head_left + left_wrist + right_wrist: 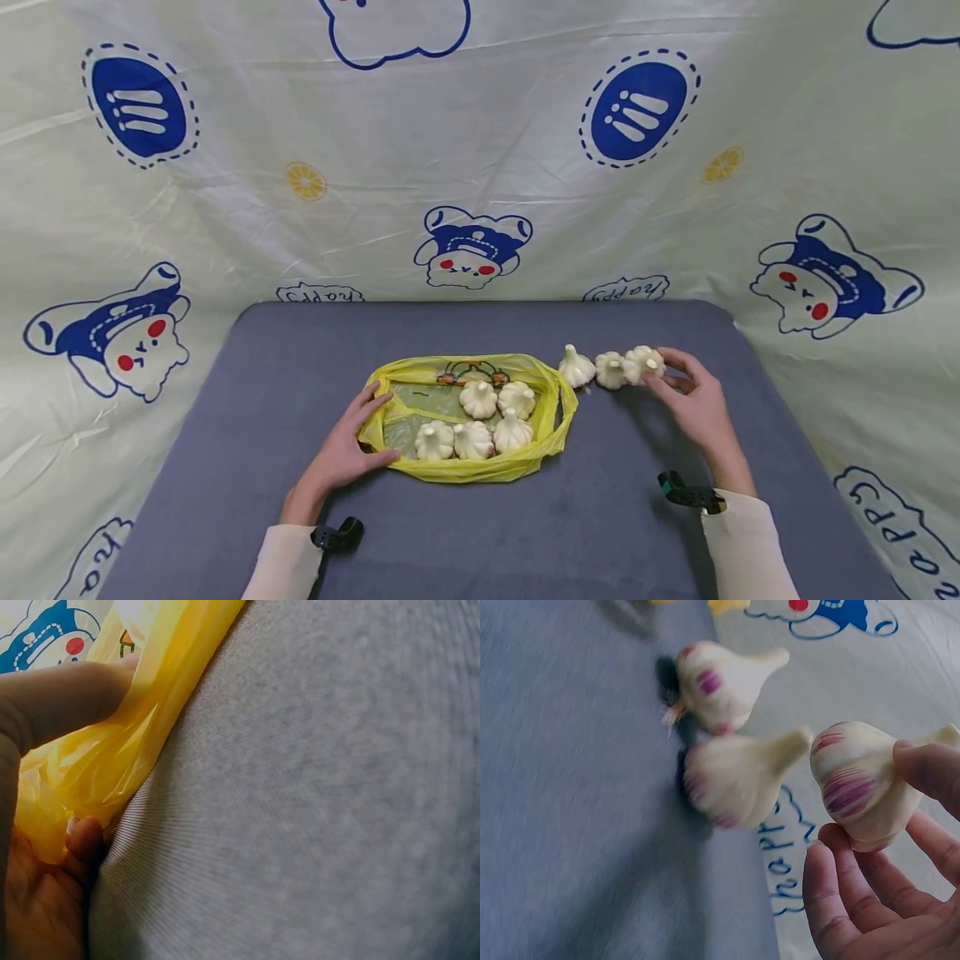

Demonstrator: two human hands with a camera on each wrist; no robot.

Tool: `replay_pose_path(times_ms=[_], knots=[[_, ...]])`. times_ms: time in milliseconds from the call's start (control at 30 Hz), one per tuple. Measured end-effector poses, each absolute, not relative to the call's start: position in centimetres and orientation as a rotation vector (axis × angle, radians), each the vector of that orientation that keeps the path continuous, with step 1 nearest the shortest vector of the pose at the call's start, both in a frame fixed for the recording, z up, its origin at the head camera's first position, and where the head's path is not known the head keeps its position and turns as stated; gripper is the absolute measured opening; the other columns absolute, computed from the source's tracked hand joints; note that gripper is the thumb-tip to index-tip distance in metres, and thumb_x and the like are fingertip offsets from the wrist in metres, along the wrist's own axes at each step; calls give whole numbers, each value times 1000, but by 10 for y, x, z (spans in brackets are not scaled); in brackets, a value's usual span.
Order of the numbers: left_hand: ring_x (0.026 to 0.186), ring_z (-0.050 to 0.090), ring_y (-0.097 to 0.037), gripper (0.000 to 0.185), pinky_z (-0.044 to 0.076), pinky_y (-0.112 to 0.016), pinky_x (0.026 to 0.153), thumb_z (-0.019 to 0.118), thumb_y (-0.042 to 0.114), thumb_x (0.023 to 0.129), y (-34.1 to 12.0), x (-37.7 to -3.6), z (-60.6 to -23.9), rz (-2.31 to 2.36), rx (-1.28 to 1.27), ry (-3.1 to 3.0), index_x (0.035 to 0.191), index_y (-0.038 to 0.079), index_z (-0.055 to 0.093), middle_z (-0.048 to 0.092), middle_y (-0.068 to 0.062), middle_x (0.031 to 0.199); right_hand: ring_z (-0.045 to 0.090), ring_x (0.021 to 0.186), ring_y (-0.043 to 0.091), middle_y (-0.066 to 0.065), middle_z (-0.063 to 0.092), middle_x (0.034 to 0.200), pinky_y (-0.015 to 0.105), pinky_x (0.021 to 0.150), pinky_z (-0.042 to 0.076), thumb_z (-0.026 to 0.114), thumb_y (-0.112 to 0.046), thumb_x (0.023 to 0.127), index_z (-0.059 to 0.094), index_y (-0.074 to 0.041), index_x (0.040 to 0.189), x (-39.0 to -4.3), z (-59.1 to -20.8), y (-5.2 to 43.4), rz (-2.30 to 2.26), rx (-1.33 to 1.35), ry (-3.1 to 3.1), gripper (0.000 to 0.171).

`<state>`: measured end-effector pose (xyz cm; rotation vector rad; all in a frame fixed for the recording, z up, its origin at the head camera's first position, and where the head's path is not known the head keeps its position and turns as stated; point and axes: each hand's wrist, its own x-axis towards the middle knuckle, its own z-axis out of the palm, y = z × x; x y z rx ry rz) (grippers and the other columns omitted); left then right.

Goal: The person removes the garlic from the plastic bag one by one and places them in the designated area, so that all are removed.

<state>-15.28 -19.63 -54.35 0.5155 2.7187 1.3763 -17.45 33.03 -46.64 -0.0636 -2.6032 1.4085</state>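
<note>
A yellow plastic bag (pixel 551 421) lies open on the grey table (pixel 487 533) with several white garlic bulbs (pixel 477 399) inside. My left hand (pixel 352 446) pinches the bag's left edge (pixel 97 780) between thumb and fingers. Three more garlic bulbs lie in a row right of the bag: one (pixel 575 367) nearest it, a middle one (pixel 610 370) and the rightmost one (pixel 643 363). My right hand (pixel 693 404) holds that rightmost bulb (pixel 862 784) with its fingertips; the other two (pixel 739 780) (pixel 720 682) rest on the table.
A pale cloth printed with blue cartoon bears (pixel 468 246) hangs behind and around the table. Black wrist-camera straps (pixel 690 492) sit on both sleeves. Bare grey table surface stretches in front of the bag.
</note>
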Motion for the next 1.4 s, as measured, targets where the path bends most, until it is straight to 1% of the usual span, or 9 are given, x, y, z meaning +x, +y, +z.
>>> replay_pose_path(times_ms=[200,667,700,733,833,900,933,1100,1400], knots=[[155,20,-47,86,28,-74,114,86,29,83,-196,-152,-544,1399,518,2703,157,12,44,21,-15,171,57,94,-17,24,52,144,9,73,52,69,-32,100,50,-4,149,-176,-476,344,1405,-120,-2595,60],[155,20,-46,87,29,-74,113,86,32,84,-197,-152,-544,1382,523,2710,157,13,44,21,-14,171,51,89,-19,30,50,147,13,69,53,68,-35,100,47,-4,151,-191,-495,354,1394,-191,-2645,63],[155,20,-46,87,28,-74,114,85,32,84,-197,-152,-544,1380,521,2711,157,13,43,21,-14,171,53,91,-16,30,50,147,13,69,53,68,-35,100,47,-4,151,-192,-496,355,1389,-197,-2650,63],[155,20,-46,87,28,-74,114,85,32,84,-197,-152,-544,1380,519,2710,157,13,43,21,-14,171,58,95,-10,30,50,148,12,69,52,68,-35,100,47,-4,151,-193,-498,356,1384,-200,-2658,63],[155,20,-46,87,27,-73,115,85,33,84,-197,-152,-543,1384,516,2707,157,13,43,21,-14,171,67,110,20,31,49,148,10,69,49,66,-36,101,46,-4,152,-194,-501,358,1363,-214,-2689,64],[155,20,-46,87,28,-73,115,85,32,84,-196,-152,-543,1381,517,2707,158,14,43,21,-13,171,61,122,41,31,48,149,9,69,46,64,-38,102,45,-4,153,-195,-504,359,1348,-228,-2712,65],[155,20,-46,87,28,-74,114,85,32,84,-196,-152,-543,1382,519,2706,157,13,43,21,-14,171,57,126,47,32,47,149,9,70,44,64,-38,102,44,-4,153,-195,-506,360,1345,-232,-2720,65],[155,20,-46,86,28,-74,114,85,31,84,-196,-151,-541,1382,522,2703,158,14,43,21,-14,171,56,127,49,33,47,149,11,71,43,62,-38,103,43,-3,154,-195,-512,361,1324,-245,-2740,65],[155,20,-46,86,28,-74,114,86,32,84,-196,-152,-542,1387,503,2705,157,15,44,22,-13,171,57,125,47,33,49,147,8,69,44,61,-34,104,42,1,153,-198,-516,359,1320,-246,-2741,63]])
